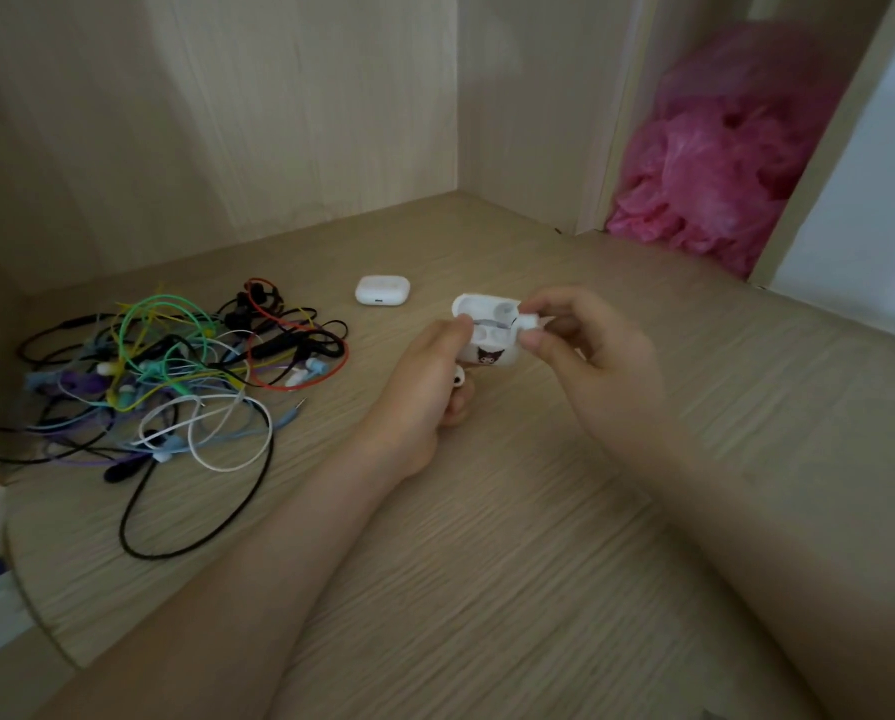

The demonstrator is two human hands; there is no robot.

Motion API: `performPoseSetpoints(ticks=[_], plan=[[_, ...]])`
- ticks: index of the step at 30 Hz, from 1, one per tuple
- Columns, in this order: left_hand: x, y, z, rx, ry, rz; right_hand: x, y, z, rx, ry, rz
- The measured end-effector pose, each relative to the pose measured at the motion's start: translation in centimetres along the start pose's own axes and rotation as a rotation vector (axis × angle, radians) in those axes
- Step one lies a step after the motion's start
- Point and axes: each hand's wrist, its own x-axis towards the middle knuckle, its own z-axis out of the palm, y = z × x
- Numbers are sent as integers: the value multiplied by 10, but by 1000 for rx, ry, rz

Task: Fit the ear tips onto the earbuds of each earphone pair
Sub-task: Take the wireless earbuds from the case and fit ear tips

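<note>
My left hand grips a white earbud charging case with its lid open and a dark cartoon sticker on its front. A white earbud is also tucked under that hand's fingers. My right hand pinches a second white earbud between thumb and forefinger at the case's right edge. A closed white charging case lies on the wooden surface behind. To the left lies a tangled heap of wired earphones in black, green, red, purple, yellow and white.
The wooden desk top is walled by wood panels at the back and left. A crumpled pink plastic bag fills the gap at the back right. The desk's front-left edge drops off near the cable heap.
</note>
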Motion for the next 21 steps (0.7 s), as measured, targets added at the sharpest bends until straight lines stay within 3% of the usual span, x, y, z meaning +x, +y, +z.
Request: performPoseSetpoints(ticks=[7, 12, 21], plan=[[-1, -3, 1, -1, -6, 29, 3, 8, 2, -57, 18, 57], [-1, -3, 1, -33, 15, 13, 3, 15, 2, -162, -33, -26], [0, -6, 4, -17, -51, 14, 2, 14, 6, -235, 71, -37]])
